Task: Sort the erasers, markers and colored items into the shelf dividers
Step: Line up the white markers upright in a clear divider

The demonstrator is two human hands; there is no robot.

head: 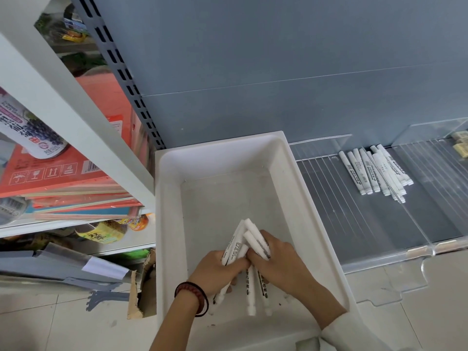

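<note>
Markers sit bunched at the bin's near edge. Left hand and right hand both curl round the bundle, fingers meeting. The bundle is splayed, ends crossing, so lifting it could let some slip back into the bin or onto the floor. Sorted markers lie mid-shelf between dividers, erasers at the far right corner.

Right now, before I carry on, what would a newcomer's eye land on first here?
The left hand and right hand together grip a bundle of white markers low inside the big white bin at centre. To the right, a pile of matching markers lies on the clear-divided shelf, with yellowish erasers in the next compartment at the far right edge.
</note>
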